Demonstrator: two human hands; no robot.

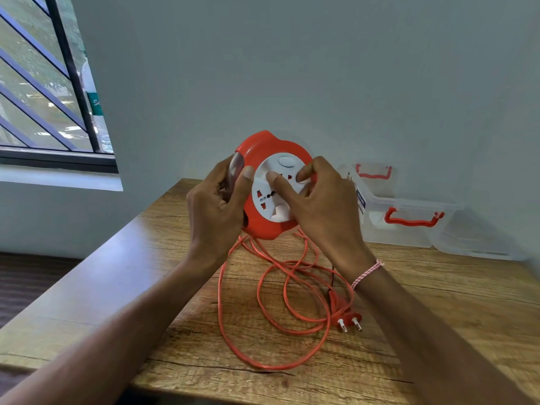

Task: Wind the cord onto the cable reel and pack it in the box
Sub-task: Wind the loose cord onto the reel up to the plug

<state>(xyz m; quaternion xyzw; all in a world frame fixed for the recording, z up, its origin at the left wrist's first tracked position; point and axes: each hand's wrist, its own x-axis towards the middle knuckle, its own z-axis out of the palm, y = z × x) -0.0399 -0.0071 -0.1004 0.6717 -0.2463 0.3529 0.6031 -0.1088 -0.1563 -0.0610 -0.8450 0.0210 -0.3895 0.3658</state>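
A round orange cable reel (263, 147) with a white socket face (264, 197) is held up above the wooden table (117, 287). My left hand (214, 204) grips its left rim, thumb on the front edge. My right hand (318, 209) holds the white face, index finger and thumb pressed on it. The orange cord (263, 311) hangs from the reel's underside and lies in loose loops on the table. Its two-pin plug (347, 320) rests at the right of the loops.
A clear plastic box (409, 232) with orange handles stands at the back right against the wall. Its clear lid (482, 247) lies beside it on the right. A barred window (43, 83) is at the left. The table's left edge drops to a dark floor.
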